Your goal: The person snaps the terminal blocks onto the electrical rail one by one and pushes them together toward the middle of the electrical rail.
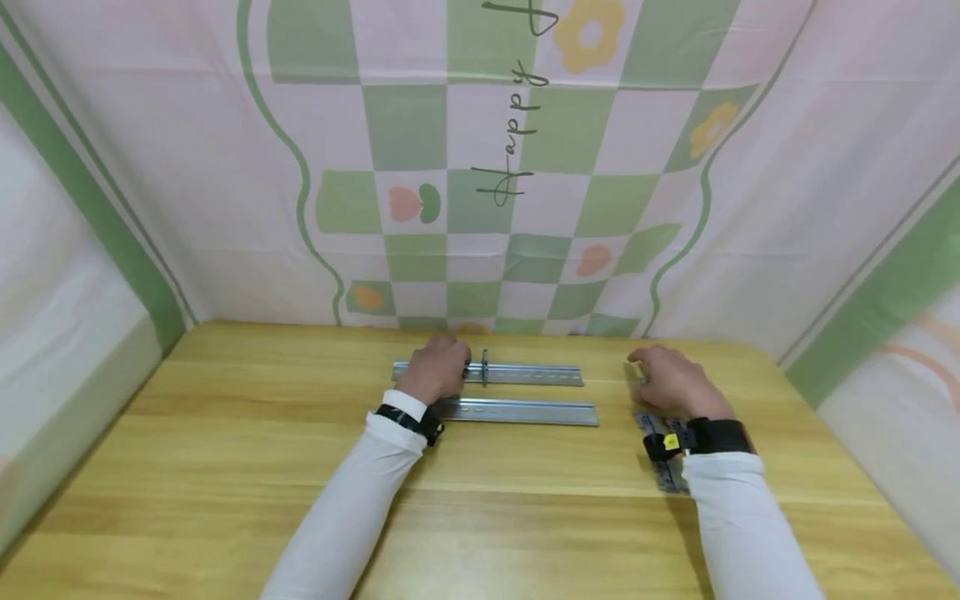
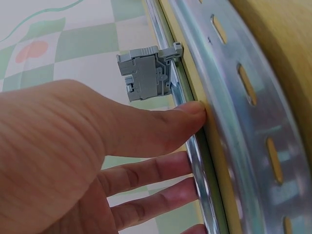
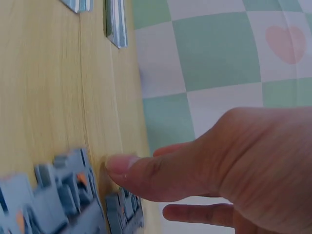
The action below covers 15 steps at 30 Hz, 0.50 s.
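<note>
At the far edge of the table my left hand (image 1: 438, 367) holds the far slotted metal DIN rail (image 1: 536, 375), thumb on its near side and fingers along the other. One grey terminal block (image 2: 144, 75) stands upright on that rail, just beyond the thumb. A second, nearer DIN rail (image 1: 525, 412) lies parallel to it, partly hidden by the left wrist. To the right, my right hand (image 1: 675, 382) hovers with thumb and fingers apart, its thumb close over a grey terminal block (image 3: 124, 212).
More grey terminal blocks (image 3: 73, 187) with orange parts lie together on the wooden table (image 1: 525, 533), partly under the right wrist. A checked cloth (image 1: 480, 267) hangs right behind the table's far edge, with further cloth at both sides.
</note>
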{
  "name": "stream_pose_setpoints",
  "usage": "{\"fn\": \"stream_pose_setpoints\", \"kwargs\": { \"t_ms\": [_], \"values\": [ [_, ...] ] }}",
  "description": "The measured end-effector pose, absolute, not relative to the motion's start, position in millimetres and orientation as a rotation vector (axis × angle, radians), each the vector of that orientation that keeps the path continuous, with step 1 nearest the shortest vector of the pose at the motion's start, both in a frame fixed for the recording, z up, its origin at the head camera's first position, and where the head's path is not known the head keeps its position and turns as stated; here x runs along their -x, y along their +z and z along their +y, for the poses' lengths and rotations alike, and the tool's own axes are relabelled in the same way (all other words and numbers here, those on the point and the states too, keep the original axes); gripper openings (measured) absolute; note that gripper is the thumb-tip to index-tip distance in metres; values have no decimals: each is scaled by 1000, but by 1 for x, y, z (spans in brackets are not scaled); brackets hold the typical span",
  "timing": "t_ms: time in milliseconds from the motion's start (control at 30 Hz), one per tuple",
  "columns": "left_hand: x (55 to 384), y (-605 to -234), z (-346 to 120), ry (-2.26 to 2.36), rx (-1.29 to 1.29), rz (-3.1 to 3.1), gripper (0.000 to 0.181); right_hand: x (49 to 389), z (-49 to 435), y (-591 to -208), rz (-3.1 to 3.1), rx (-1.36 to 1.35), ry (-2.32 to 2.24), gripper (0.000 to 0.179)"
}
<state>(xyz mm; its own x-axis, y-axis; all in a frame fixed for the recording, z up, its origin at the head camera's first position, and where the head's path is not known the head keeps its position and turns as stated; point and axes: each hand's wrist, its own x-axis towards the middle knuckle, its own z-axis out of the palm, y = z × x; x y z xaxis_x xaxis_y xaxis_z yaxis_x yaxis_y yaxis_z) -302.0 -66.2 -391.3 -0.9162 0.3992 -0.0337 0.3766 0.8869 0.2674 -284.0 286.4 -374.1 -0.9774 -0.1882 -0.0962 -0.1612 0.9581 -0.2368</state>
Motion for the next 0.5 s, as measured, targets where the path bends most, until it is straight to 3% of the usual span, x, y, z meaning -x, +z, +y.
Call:
{"fn": "stream_pose_setpoints", "kwargs": {
  "t_ms": [500],
  "values": [
    [302,-392,-67,419,-587,2956,30,277,306,-369,2883,322,-439,65]
  ]
}}
